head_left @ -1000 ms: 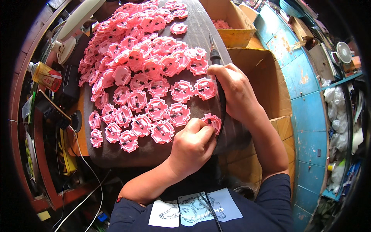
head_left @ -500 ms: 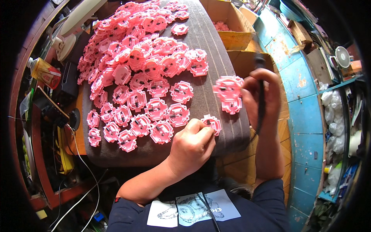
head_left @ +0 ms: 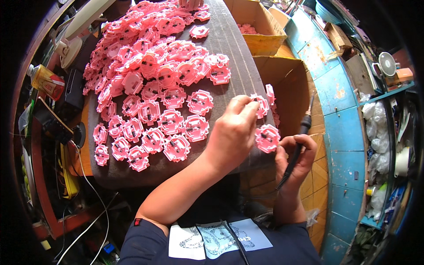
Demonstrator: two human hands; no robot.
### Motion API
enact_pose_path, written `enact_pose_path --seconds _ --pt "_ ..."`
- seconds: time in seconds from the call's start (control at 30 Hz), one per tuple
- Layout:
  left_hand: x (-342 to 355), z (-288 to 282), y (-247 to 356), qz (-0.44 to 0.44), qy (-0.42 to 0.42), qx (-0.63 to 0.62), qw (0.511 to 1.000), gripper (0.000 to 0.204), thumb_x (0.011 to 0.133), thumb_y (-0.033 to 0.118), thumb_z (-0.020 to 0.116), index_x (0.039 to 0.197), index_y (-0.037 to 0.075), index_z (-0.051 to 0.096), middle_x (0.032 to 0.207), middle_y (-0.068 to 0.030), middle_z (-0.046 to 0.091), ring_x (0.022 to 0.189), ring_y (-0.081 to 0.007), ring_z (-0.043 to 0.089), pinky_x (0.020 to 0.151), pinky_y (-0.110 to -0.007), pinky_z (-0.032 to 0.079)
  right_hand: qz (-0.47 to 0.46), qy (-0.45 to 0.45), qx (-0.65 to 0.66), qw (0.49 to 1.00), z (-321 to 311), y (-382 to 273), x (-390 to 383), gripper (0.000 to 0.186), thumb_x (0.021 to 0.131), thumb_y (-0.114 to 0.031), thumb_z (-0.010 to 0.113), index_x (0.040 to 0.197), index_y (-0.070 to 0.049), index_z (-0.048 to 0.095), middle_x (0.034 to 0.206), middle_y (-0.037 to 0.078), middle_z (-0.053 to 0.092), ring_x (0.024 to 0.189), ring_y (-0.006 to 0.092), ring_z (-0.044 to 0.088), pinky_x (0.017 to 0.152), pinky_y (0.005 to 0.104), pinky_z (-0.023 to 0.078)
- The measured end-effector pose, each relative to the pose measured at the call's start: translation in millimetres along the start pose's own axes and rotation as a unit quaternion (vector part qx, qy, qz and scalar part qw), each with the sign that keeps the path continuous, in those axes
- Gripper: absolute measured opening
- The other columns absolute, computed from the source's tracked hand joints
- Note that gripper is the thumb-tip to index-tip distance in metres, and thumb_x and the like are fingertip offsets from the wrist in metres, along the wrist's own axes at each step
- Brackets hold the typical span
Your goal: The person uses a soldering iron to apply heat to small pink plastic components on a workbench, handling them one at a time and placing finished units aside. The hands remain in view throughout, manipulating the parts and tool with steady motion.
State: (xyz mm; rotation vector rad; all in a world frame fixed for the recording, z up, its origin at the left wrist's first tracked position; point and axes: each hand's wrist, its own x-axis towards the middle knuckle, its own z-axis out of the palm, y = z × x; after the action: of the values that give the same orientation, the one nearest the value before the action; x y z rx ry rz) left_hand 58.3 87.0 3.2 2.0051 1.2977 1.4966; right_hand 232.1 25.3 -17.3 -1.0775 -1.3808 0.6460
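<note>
My left hand (head_left: pixel 232 132) reaches across the dark padded bench, fingers pinched on a pink plastic part (head_left: pixel 260 106) at its right edge. My right hand (head_left: pixel 296 163) grips a soldering iron (head_left: pixel 304 126) with a black handle, metal tip pointing up. Another pink part (head_left: pixel 267 138) is by my right thumb tip; whether that thumb holds it I cannot tell. More pink parts (head_left: pixel 270 93) show upright beside the bench edge. Many similar parts with small dark inserts (head_left: pixel 171 121) lie in rows and a heap (head_left: pixel 141 62) on the bench (head_left: pixel 234 48).
Another person's fingers (head_left: pixel 187 5) show at the far heap. Cardboard boxes (head_left: pixel 265 39) (head_left: pixel 287 75), one holding pink parts, stand right of the bench, beside blue cabinets (head_left: pixel 344 132) and a small fan (head_left: pixel 387 64). At left are a bottle (head_left: pixel 47 81), cables and a lamp (head_left: pixel 68 53).
My left hand has moved up and rightward from the near edge. My right hand has dropped lower with the iron. Pink parts at the right edge have shifted. Another person's fingers have appeared at top.
</note>
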Motion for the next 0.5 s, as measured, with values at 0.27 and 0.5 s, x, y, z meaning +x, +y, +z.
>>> enact_pose_path --seconds 0.27,0.5 --pt "-64 -49 20 -0.005 -0.080 0.011 0.997 0.044 0.081 -0.008 0.079 0.123 0.002 0.068 0.116 -0.0181 0.064 0.083 -0.0287 0.070 0.068 -0.036 0.059 -0.090 -0.091 -0.033 0.991 42 4 -2 0.042 0.089 0.008 0.071 0.126 -0.002 0.053 0.089 0.012 0.066 0.071 0.0195 0.066 0.064 0.0330 0.053" --pt "-56 -55 18 -0.029 -0.076 0.014 0.997 0.038 0.082 -0.009 0.077 0.118 0.001 0.070 0.114 -0.0176 0.063 0.087 -0.0306 0.068 0.072 -0.038 0.058 -0.128 -0.139 -0.043 0.981 44 0 5 0.037 0.089 0.008 0.070 0.121 -0.001 0.054 0.087 0.013 0.065 0.068 0.0253 0.064 0.063 0.0363 0.053"
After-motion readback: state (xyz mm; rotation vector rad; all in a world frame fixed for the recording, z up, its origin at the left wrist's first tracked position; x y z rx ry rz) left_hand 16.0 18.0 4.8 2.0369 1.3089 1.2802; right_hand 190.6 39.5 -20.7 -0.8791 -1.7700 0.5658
